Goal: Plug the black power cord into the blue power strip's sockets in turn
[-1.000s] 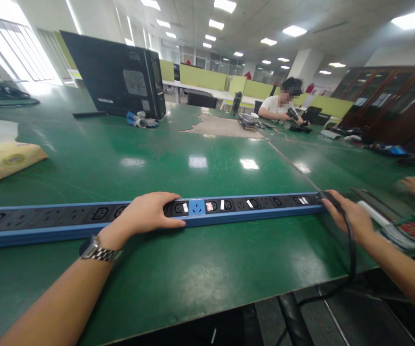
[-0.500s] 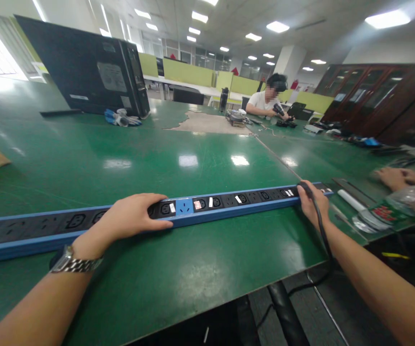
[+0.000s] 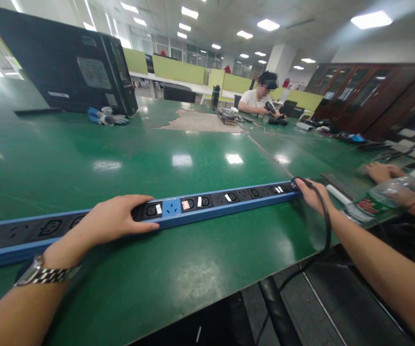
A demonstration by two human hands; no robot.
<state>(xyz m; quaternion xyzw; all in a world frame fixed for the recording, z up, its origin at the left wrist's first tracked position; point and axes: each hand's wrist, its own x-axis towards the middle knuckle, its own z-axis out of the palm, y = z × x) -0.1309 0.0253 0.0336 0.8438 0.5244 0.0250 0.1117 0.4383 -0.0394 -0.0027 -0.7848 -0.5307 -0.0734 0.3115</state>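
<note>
A long blue-edged power strip (image 3: pixel 218 199) with black sockets, one blue socket and several small stickers lies across the green table. My left hand (image 3: pixel 112 218), with a metal watch at the wrist, is wrapped over its width just left of the blue socket, thumb on the near side. At the strip's right end, my right hand (image 3: pixel 315 194) closes on a black power cord (image 3: pixel 328 226). The cord's plug end is mostly hidden by my fingers and appears to touch the strip's face. From there the cord loops down past the table edge.
A black computer case (image 3: pixel 67 67) stands at the back left, with gloves (image 3: pixel 106 116) beside it. To the right are a plastic bottle (image 3: pixel 376 199) and another person's hands (image 3: pixel 380 171). Further off, a person (image 3: pixel 254 100) sits handling a dark tool.
The view has swung a little to the right. My right hand has slid slightly rightward with the cord, covering the strip's end. My left hand keeps its place on the strip.
</note>
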